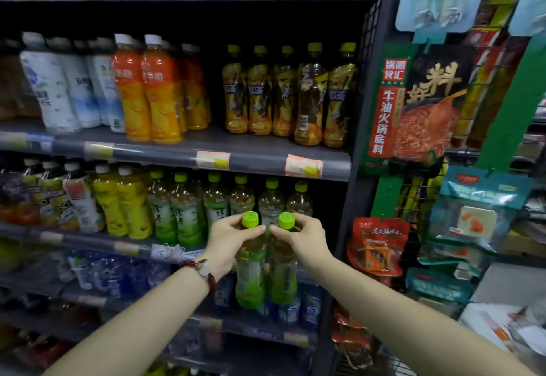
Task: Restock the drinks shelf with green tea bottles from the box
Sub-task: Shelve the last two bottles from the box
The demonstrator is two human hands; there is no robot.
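Observation:
Two green tea bottles with lime-green caps hang upright side by side in front of the drinks shelf. My left hand grips the left bottle at its neck. My right hand grips the right bottle the same way. The two bottles touch each other. Behind them, a row of matching green tea bottles stands on the shelf. The box is not in view.
Yellow drink bottles stand left of the green tea row. The shelf above holds orange juice and iced tea bottles. Blue water bottles fill the shelf below. Hanging snack packs crowd the rack to the right.

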